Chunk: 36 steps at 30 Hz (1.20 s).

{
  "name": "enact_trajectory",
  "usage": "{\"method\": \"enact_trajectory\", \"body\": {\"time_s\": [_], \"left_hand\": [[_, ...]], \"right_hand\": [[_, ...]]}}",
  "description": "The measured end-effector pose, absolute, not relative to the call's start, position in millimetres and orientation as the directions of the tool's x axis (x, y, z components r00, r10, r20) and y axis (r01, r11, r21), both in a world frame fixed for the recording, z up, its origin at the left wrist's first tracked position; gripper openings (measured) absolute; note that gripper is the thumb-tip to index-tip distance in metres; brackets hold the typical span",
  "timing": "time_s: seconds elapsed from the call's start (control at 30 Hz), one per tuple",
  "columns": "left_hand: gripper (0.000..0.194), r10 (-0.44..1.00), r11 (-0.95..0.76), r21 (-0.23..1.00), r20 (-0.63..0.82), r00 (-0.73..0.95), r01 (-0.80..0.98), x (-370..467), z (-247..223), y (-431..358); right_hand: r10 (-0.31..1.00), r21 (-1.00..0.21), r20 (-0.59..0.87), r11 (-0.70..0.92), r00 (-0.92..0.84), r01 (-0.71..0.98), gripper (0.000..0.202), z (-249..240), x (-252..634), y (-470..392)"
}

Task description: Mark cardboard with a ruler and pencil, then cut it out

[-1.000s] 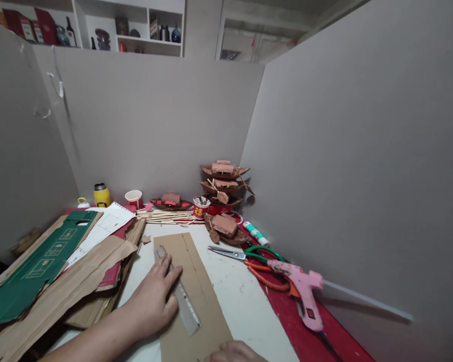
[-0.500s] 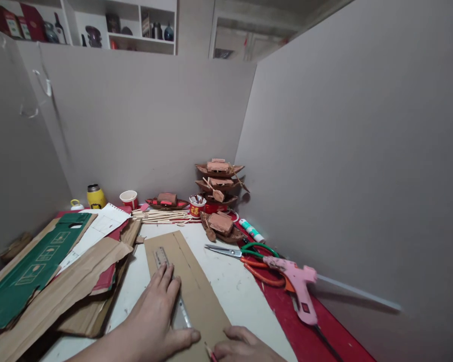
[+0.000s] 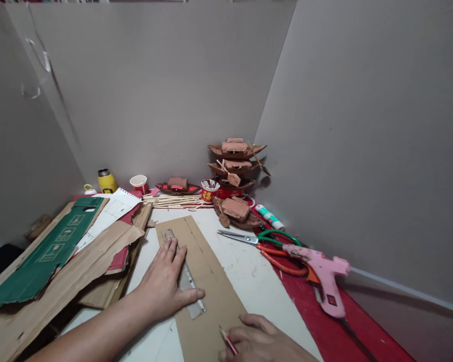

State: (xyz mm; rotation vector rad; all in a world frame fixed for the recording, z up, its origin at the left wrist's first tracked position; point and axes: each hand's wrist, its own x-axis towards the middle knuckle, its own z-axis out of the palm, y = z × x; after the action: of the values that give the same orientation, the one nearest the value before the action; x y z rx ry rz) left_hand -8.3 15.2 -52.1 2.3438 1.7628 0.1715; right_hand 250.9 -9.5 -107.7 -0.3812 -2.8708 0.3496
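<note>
My left hand (image 3: 162, 284) lies flat with fingers spread, pressing a clear ruler (image 3: 184, 274) onto the long cardboard strip (image 3: 211, 286), which runs from 12 o'clock toward 5 o'clock down the middle of the white table (image 3: 245, 271). My right hand (image 3: 262, 342), at the 5 o'clock edge of the view, is closed around a pencil (image 3: 228, 340) whose tip sits on the strip just below the ruler's near end. To the right of the strip there is bare white surface up to the red mat (image 3: 305, 327); at 3 o'clock on that mat lie the scissors (image 3: 264, 241) and the pink glue gun (image 3: 326, 281), close to the grey partition (image 3: 362, 151). At 9 o'clock a heap of cardboard sheets (image 3: 79, 271) crowds the strip's left edge, topped by a green printed panel (image 3: 49, 251) with box symbols I cannot read. At 12 o'clock stand stacked model boats (image 3: 236, 166), a red paper cup (image 3: 210, 190) bearing a yellow character, and a glue stick (image 3: 270, 217).
</note>
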Motion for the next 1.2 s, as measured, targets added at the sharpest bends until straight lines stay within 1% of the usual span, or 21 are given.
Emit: {"method": "enact_trajectory", "body": {"time_s": [0.1, 0.23, 0.27, 0.4, 0.47, 0.57, 0.67, 0.83, 0.9, 1.0, 1.03, 1.2], "left_hand": [[0.104, 0.965, -0.247, 0.234, -0.033, 0.261, 0.94, -4.3, -54.2, 3.2], [0.107, 0.941, -0.299, 0.256, -0.078, 0.328, 0.919, 1.8, -56.4, -13.5], [0.105, 0.938, -0.306, 0.257, -0.083, 0.337, 0.917, 2.5, -56.1, -14.5], [0.094, 0.944, -0.302, 0.228, -0.064, 0.324, 0.926, 0.5, -52.2, -5.6], [0.091, 0.947, -0.3, 0.208, -0.057, 0.317, 0.931, -2.3, -49.4, 1.5], [0.091, 0.949, -0.294, 0.19, -0.056, 0.31, 0.937, -6.0, -45.7, 8.9], [0.093, 0.95, -0.291, 0.175, -0.065, 0.306, 0.941, -7.1, -43.9, 12.0], [0.095, 0.943, -0.319, 0.143, -0.053, 0.329, 0.937, -7.7, -45.2, 13.8], [0.088, 0.938, -0.336, 0.149, -0.037, 0.344, 0.93, -10.0, -46.9, 14.6], [0.065, 0.934, -0.355, 0.148, 0.002, 0.358, 0.923, -15.0, -51.8, 16.7], [0.061, 0.933, -0.359, 0.135, 0.017, 0.36, 0.924, -16.5, -54.0, 17.6], [0.057, 0.919, -0.39, 0.044, 0.085, 0.386, 0.92, -19.0, -64.1, 22.0]], "right_hand": [[0.273, -0.242, 0.206, 0.945, -0.94, 0.222, 0.018, -103.2, 252.0, -9.9], [0.285, -0.23, 0.16, 0.942, -0.945, 0.245, 0.015, -100.9, 252.1, -12.4], [0.298, -0.242, 0.156, 0.936, -0.942, 0.256, 0.013, -102.7, 251.8, -13.5], [0.367, -0.278, 0.218, 0.912, -0.904, 0.303, 0.008, -117.9, 250.1, -18.3], [0.366, -0.307, 0.222, 0.906, -0.903, 0.292, 0.006, -124.1, 249.7, -20.1], [0.357, -0.352, 0.202, 0.895, -0.912, 0.272, 0.005, -123.1, 249.9, -21.3], [0.378, -0.377, 0.197, 0.881, -0.905, 0.286, 0.006, -111.4, 250.5, -21.4], [0.384, -0.43, 0.14, 0.854, -0.913, 0.294, 0.011, -93.8, 249.9, -22.7], [0.399, -0.446, 0.138, 0.842, -0.906, 0.303, 0.008, -93.3, 249.2, -23.7], [0.409, -0.481, 0.151, 0.826, -0.9, 0.294, 0.006, -96.6, 249.6, -24.9], [0.414, -0.49, 0.154, 0.821, -0.897, 0.294, 0.007, -97.5, 250.3, -25.1], [0.432, -0.546, 0.15, 0.786, -0.889, 0.289, 0.015, -95.3, 254.7, -25.6]]}}
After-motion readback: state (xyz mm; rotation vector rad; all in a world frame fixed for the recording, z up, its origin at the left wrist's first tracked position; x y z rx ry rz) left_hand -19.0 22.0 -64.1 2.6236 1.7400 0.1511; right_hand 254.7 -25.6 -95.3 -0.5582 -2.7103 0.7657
